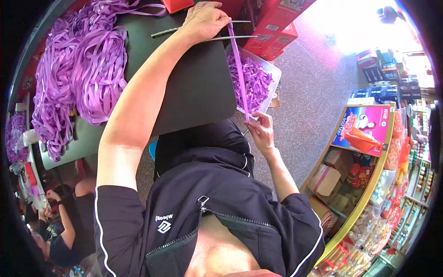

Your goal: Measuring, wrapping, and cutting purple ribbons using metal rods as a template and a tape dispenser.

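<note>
My left hand [204, 21] at 12 o'clock and right hand [261, 134] at 3 pinch the purple ribbon [239, 76] stretched between, seemingly for tautness; tub [276, 76] at 1 sits beside the desk [194, 87], probably for reach.

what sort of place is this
Probably a small shop: a display case with gold edging stands on the right, bagged goods line its outer side, and boxes are stacked beyond it.
</note>
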{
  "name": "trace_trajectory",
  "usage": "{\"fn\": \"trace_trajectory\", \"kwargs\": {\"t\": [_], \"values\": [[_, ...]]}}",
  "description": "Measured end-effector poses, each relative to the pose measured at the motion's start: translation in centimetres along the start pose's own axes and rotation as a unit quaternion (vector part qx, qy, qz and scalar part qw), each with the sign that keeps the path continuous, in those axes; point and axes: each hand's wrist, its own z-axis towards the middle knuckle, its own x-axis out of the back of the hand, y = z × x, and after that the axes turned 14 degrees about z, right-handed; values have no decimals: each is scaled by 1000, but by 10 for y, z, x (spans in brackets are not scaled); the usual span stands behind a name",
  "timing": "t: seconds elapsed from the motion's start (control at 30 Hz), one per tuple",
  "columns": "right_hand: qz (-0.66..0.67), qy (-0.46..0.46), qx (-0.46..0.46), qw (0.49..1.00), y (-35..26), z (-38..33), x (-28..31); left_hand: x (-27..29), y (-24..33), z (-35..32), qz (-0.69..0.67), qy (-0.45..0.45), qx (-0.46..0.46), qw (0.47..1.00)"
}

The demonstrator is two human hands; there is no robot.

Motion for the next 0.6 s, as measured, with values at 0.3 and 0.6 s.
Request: {"fn": "trace_trajectory", "kwargs": {"t": [0.3,0.6], "values": [[-3,-80,162,984,-52,10,22,17,11,-2,-68,35,11,997],[83,-32,-3,996,-37,5,10,14,8,-1,-53,44,-2,998]]}}
